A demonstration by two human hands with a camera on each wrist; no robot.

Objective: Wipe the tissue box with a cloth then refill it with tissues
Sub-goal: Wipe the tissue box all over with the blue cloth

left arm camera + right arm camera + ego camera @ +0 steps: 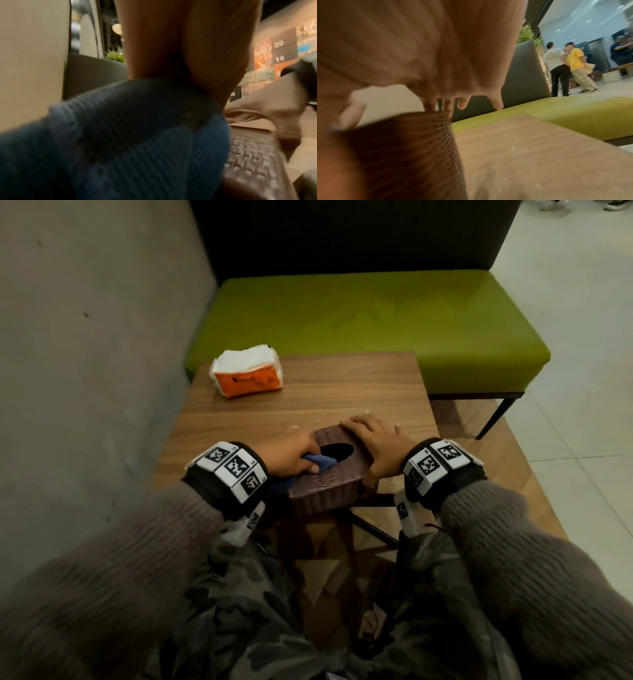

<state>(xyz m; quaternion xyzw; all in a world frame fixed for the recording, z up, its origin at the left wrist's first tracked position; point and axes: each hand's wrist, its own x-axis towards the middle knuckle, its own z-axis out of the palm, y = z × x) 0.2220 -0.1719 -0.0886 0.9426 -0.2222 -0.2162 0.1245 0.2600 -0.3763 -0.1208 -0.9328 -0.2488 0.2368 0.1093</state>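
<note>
A brown woven tissue box (pixel 329 484) with a dark oval slot sits at the near edge of the wooden table (pixel 308 402). My left hand (pixel 291 453) grips a blue cloth (pixel 322 462) and presses it on the box's top, left of the slot. In the left wrist view the cloth (pixel 137 142) fills the frame beside the woven box (pixel 252 159). My right hand (pixel 376 440) lies flat with straight fingers on the box's right end. An orange pack of white tissues (pixel 248 374) lies at the table's far left corner.
A grey wall (pixel 85 354) runs along the left of the table. A green bench (pixel 370 326) with a dark backrest stands behind it. Tiled floor (pixel 582 405) opens to the right. In the right wrist view people (pixel 570 67) stand far off.
</note>
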